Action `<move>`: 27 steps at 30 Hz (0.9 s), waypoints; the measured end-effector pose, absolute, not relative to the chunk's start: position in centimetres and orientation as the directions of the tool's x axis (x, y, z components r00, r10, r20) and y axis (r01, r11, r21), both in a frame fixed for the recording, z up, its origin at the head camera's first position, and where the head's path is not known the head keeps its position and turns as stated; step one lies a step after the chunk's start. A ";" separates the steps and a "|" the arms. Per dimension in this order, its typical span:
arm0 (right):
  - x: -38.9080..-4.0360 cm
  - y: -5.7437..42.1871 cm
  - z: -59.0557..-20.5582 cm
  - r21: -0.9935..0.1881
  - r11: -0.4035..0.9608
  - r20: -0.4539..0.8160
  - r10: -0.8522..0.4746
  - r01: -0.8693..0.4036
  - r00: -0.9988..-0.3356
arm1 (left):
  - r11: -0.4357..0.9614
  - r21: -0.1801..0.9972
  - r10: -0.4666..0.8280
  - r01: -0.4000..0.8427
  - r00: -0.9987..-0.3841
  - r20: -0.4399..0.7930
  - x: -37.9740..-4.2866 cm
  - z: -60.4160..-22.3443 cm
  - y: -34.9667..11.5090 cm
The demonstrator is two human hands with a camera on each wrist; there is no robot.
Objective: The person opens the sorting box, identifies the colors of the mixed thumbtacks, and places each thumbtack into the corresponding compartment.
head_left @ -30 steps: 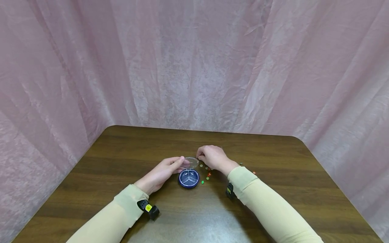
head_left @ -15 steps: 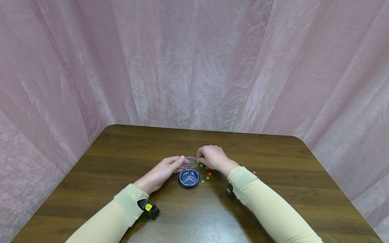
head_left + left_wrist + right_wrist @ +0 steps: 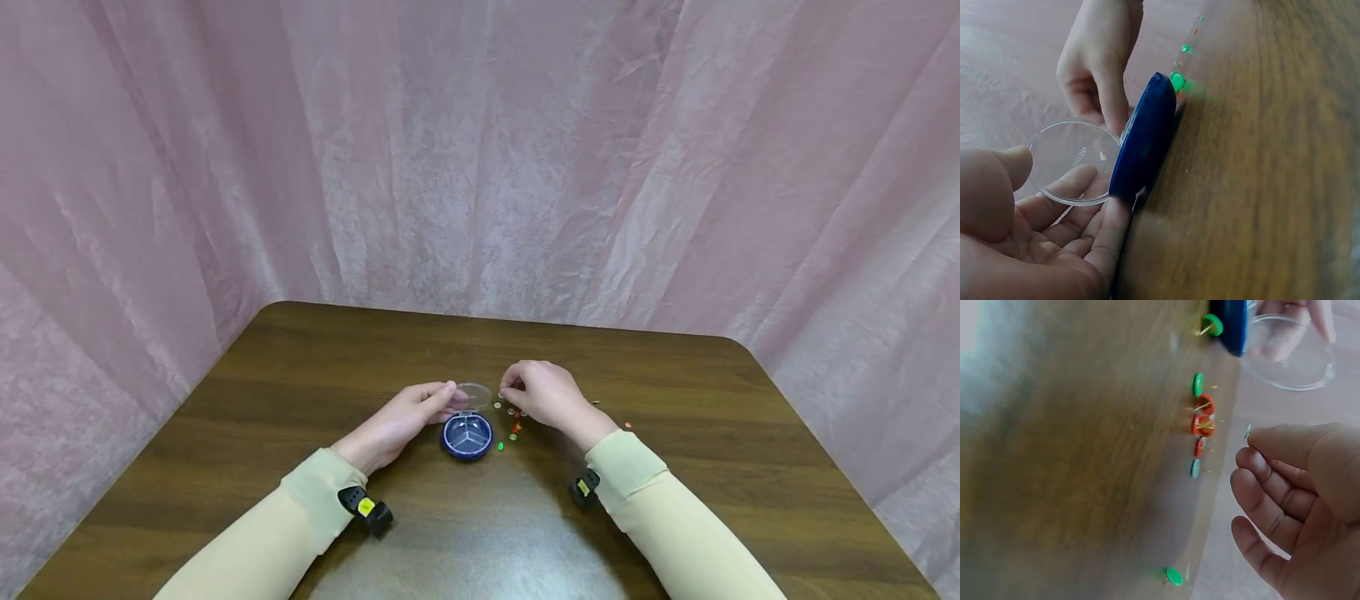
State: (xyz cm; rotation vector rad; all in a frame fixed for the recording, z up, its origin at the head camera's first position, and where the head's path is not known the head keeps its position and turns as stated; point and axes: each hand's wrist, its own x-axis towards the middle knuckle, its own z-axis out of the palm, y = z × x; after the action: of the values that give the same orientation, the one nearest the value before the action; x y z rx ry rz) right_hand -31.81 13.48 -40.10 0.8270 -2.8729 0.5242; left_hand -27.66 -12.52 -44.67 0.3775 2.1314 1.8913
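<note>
A round blue pill case [image 3: 467, 437] with three compartments lies on the table, its clear lid [image 3: 1079, 134] raised. My left hand [image 3: 401, 421] holds that lid at its left side, thumb on one face and fingers behind the other. To the right of the lid, my right hand [image 3: 551, 396] pinches a pale green thumbtack [image 3: 1248, 430] between thumb and index finger, the other fingers loosely curled. Several red and green thumbtacks lie near the case, among them a red one [image 3: 1199, 447] and a bright green one [image 3: 501, 447] close to the case's right side.
A dark wooden table [image 3: 375, 342] carries everything, with a pink curtain [image 3: 472, 167] behind its far edge. Farther right, past my right wrist, lies an orange-red thumbtack [image 3: 627, 426], and a green thumbtack [image 3: 596, 403] lies near that forearm.
My right hand has moved a little to the right, away from the lid, and a thumbtack now shows at its fingertips. My left hand still holds the lid in the same place.
</note>
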 end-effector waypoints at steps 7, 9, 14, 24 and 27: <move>-29.9 14.4 -39.3 -0.326 0.798 0.234 -0.451 -0.507 -0.861 | 0.113 0.993 0.353 0.022 -0.935 -0.020 -27.9 -44.4 -12.4; -29.4 14.3 -39.3 -0.326 0.797 0.249 -0.447 -0.509 -0.859 | 0.114 0.993 0.354 0.016 -0.935 -0.025 -27.8 -44.4 -12.5; -28.0 13.6 -39.3 -0.332 0.789 0.290 -0.435 -0.516 -0.852 | 0.111 0.994 0.361 0.014 -0.932 -0.027 -27.5 -44.4 -12.8; -26.3 11.4 -39.7 -0.293 0.763 0.345 -0.478 -0.576 -0.808 | 0.113 0.994 0.362 0.012 -0.932 -0.030 -27.4 -44.3 -13.2; -26.0 10.9 -39.9 -0.278 0.758 0.355 -0.489 -0.590 -0.797 | 0.115 0.993 0.360 0.012 -0.932 -0.030 -27.3 -44.2 -13.2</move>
State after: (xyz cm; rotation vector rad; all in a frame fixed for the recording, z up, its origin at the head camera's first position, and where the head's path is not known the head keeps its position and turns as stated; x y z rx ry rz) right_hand -26.03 10.93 -39.90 0.8435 -2.6949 0.5544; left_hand -27.33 -13.20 -44.23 0.3672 2.1303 1.8945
